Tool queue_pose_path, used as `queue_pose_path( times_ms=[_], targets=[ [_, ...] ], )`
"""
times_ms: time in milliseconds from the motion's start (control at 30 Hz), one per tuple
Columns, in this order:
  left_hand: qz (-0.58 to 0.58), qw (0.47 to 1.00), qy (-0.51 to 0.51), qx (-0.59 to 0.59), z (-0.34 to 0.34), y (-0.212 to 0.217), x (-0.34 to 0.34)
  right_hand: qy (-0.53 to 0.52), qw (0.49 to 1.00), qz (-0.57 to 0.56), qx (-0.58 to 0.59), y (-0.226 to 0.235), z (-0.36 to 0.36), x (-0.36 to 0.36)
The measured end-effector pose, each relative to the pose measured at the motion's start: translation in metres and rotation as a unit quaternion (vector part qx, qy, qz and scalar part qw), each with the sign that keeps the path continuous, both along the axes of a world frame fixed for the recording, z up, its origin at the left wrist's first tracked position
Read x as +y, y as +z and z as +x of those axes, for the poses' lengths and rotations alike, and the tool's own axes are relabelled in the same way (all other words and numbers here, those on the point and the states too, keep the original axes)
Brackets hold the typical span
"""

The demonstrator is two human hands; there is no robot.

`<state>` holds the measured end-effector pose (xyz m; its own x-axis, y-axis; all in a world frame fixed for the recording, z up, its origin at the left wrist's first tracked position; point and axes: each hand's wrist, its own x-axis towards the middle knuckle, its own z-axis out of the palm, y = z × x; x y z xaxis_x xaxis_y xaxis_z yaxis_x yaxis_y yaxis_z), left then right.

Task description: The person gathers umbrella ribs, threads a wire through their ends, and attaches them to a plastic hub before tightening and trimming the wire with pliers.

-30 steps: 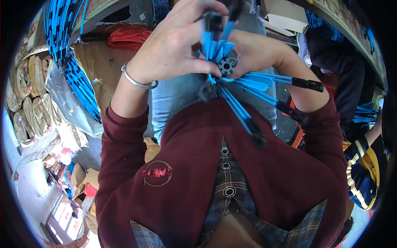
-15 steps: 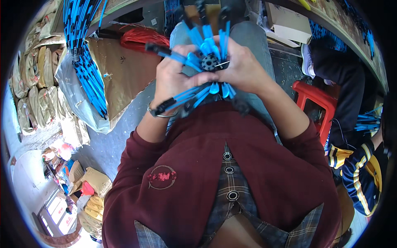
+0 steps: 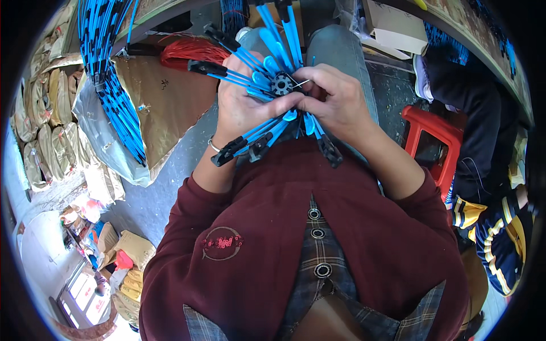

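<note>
An umbrella frame (image 3: 281, 113) is held above my lap, its blue ribs with black ends fanning out from a round black notched hub (image 3: 281, 85). My left hand (image 3: 238, 105) is closed around the ribs beside the hub, thumb pressed close below it. On the right, my right hand (image 3: 335, 94) is closed with thumb and finger pinched near the hub. A thin pale wire (image 3: 300, 84) runs from the hub's edge to those fingers. The wire's far end and the ribs under both hands are hidden.
At the left, a bundle of blue ribs (image 3: 122, 119) lies on plastic and brown paper (image 3: 170, 85). Red strands (image 3: 193, 52) lie behind my left hand. A red stool (image 3: 409, 116) and a seated person's dark leg (image 3: 472, 91) are at the right. A workbench edge (image 3: 483, 51) curves along the far right.
The frame has stopped blurring and turned a little, its hub shifting slightly left. My right fingers have drawn back from the ribs and curled at the wire; my left hand keeps its grip.
</note>
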<state>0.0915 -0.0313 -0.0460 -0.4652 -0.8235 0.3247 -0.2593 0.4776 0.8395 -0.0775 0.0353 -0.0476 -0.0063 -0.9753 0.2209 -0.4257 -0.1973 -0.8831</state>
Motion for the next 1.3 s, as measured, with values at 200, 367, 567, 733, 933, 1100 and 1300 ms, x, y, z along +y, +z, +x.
queue_pose_path(
  times_ms=[200, 367, 567, 733, 933, 1100, 1300],
  targets=[
    [0.063, 0.994, -0.070, 0.051, 0.003, -0.014, -0.009, 0.000, 0.999, -0.026, -0.026, -0.004, 0.003, -0.002],
    [0.098, 0.988, -0.060, 0.106, -0.004, -0.013, -0.005, 0.002, 0.999, -0.035, -0.039, -0.007, 0.002, -0.006],
    [0.072, 0.995, -0.059, 0.044, -0.003, -0.002, -0.010, 0.015, 0.998, -0.068, -0.004, -0.007, -0.004, -0.012],
    [-0.037, 0.992, -0.122, 0.008, -0.008, -0.004, -0.023, 0.068, 0.996, -0.053, -0.016, -0.008, -0.011, -0.016],
    [0.110, 0.985, -0.080, 0.110, -0.017, -0.010, -0.015, 0.056, 0.995, -0.076, 0.025, -0.010, -0.013, -0.018],
    [0.232, 0.955, -0.011, 0.185, -0.031, -0.005, 0.000, 0.053, 0.996, 0.052, -0.051, 0.001, -0.023, -0.022],
    [0.146, 0.979, -0.066, 0.129, -0.019, -0.010, 0.000, -0.048, 0.995, 0.015, 0.080, 0.043, -0.083, -0.046]
  ],
)
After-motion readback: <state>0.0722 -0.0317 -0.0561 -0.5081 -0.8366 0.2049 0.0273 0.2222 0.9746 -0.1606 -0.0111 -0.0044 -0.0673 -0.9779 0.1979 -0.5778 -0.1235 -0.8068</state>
